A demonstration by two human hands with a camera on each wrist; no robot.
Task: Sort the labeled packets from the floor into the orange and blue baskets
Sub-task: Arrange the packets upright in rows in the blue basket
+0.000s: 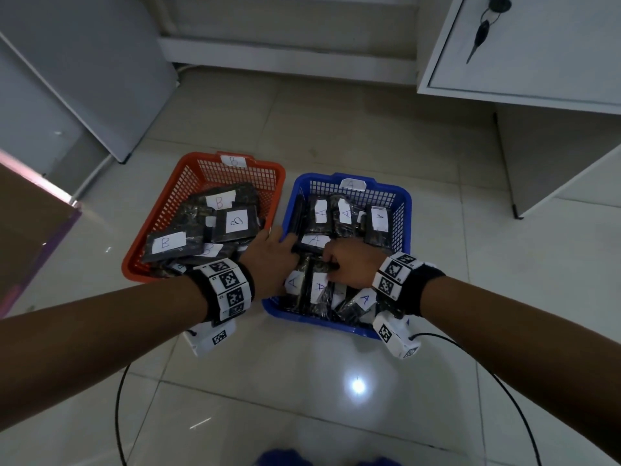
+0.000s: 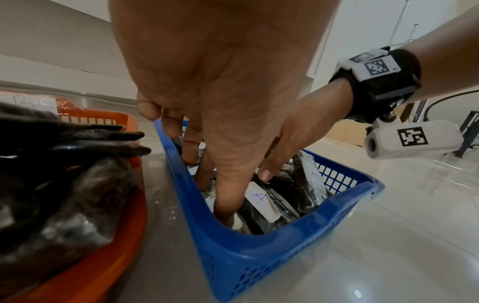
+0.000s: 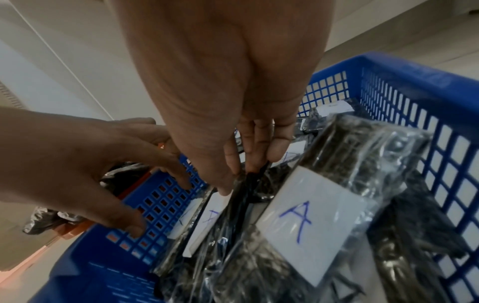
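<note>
The orange basket (image 1: 161, 203) on the left holds dark packets labelled B (image 1: 235, 222). Beside it on the right, the blue basket (image 1: 406, 203) is full of packets labelled A (image 1: 346, 213). My left hand (image 1: 268, 253) reaches over the blue basket's left wall. In the left wrist view its fingers (image 2: 215, 164) point straight down between that wall (image 2: 259, 256) and the packets. My right hand (image 1: 346, 264) is inside the blue basket. Its fingertips (image 3: 246, 160) pinch the top edge of an upright black packet (image 3: 243, 196) next to an A-labelled packet (image 3: 311, 215).
Both baskets stand on a glossy tiled floor (image 1: 336, 381). A white cabinet (image 1: 537, 79) with keys (image 1: 480, 31) hanging from its lock stands at the back right. A cardboard box (image 1: 30, 230) is at the left. Black cables (image 1: 119, 398) loop near my arms.
</note>
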